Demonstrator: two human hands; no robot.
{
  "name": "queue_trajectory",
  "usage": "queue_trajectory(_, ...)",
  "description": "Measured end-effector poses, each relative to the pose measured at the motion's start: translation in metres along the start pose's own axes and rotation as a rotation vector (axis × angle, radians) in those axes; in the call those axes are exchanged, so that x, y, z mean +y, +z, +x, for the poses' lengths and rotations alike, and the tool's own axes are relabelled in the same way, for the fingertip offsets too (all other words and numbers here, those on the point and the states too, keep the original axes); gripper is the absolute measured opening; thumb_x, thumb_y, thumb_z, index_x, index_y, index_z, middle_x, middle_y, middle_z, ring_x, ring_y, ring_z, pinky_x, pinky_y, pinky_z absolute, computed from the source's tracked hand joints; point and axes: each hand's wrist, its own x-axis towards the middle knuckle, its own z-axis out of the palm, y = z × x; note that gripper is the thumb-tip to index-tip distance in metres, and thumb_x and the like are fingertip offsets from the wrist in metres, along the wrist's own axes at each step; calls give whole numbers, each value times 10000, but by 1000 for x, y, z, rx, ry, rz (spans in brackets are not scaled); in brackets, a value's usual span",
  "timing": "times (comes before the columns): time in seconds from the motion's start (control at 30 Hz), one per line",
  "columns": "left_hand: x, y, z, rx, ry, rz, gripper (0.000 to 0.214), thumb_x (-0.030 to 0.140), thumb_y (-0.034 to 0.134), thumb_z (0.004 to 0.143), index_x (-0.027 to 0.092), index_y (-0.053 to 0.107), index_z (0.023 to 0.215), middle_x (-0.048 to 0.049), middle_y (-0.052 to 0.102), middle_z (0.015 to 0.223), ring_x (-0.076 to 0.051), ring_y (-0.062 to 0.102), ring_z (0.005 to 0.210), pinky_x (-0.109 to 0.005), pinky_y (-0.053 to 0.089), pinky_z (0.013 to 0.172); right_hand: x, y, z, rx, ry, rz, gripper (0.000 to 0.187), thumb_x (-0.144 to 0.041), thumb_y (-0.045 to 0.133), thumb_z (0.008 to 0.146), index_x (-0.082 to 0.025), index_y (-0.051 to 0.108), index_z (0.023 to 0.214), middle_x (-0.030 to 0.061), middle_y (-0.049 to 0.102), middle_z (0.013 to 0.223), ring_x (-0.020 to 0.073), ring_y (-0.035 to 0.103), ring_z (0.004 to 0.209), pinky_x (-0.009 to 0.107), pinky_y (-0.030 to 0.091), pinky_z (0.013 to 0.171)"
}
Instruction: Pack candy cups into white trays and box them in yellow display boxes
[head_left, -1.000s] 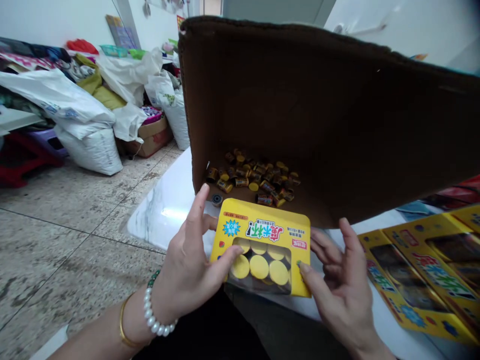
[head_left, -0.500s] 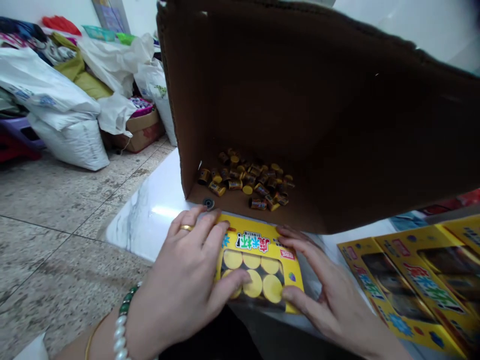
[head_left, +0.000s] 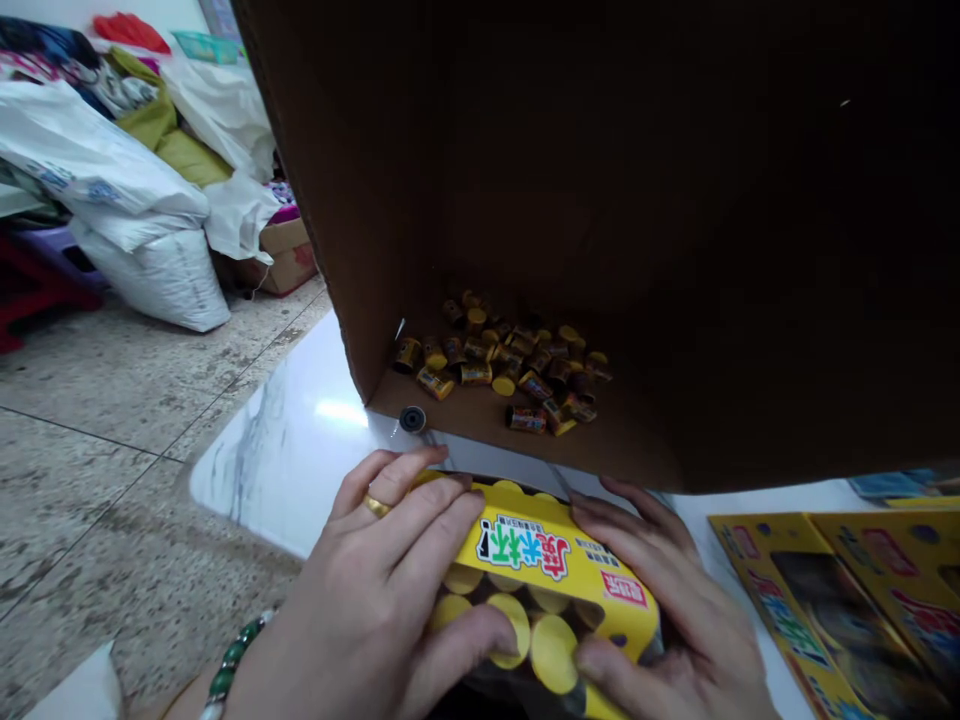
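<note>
A yellow printed carton (head_left: 525,545) of small round tubs lies between my two hands. Yellow tub lids (head_left: 553,652) show through its window. My left hand (head_left: 397,575) wraps its left side, fingers over the top edge and thumb on the lids; it wears a gold ring. My right hand (head_left: 675,610) grips the opposite side, its thumb on the front near a lid. The carton is tilted and its printed panel bulges a little. Just beyond it, a single dark-bottomed tub (head_left: 412,419) lies at the lip of a large cardboard box (head_left: 517,190).
Loose small tubs (head_left: 504,362) lie scattered on the box floor. More yellow cartons (head_left: 810,600) rest at the right on the white marbled table (head_left: 262,460). Stuffed white sacks (head_left: 150,250) and a red stool (head_left: 41,290) stand on the floor at the left.
The carton has tipped and come nearer to me, with both hands still on it. Its printed panel now curves upward more. The view has shifted closer to the cardboard box.
</note>
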Motion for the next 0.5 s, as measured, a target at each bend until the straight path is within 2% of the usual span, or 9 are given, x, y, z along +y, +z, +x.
queue_trajectory(0.13, 0, 2, 1, 8, -61, -72, 568, 511, 693, 809, 163, 579, 1243, -147, 666, 1181, -331, 577, 1091, -452, 498, 905, 3, -1, -3, -25, -1, -18, 632, -558, 669, 825, -255, 524, 1360, 131, 649, 1258, 392, 547, 1232, 590, 477, 1007)
queue_trajectory(0.27, 2, -1, 7, -5, -131, -123, 573, 487, 720, 779, 170, 589, 1238, -149, 646, 1171, -330, 571, 1072, -455, 530, 862, 5, -3, -2, -56, 16, 21, 624, -584, 649, 835, -262, 520, 1354, 133, 634, 1277, 374, 571, 1207, 559, 498, 1001)
queue_trajectory(0.5, 4, -12, 36, -178, -130, -110, 402, 541, 679, 789, 184, 669, 976, -122, 637, 993, -295, 572, 883, -502, 522, 798, 4, -12, 19, -162, 56, 48, 571, -554, 637, 847, -240, 544, 1314, 148, 598, 1302, 378, 548, 1250, 521, 531, 988)
